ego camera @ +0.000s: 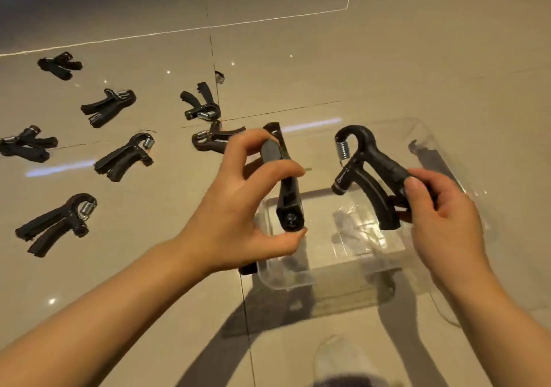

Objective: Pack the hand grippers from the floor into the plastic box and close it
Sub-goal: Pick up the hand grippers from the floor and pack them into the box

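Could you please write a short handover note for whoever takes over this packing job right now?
Left hand pinches one hand gripper over the plastic box.
Right hand holds a second gripper by its handle, also above the box.
Box is open and looks empty.
Seven grippers lie on the floor to the left, nearest.
Left: place both, pack the rest, close the box.

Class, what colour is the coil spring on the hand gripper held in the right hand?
Silver metal spring, on a black hand gripper; seen in the head view.
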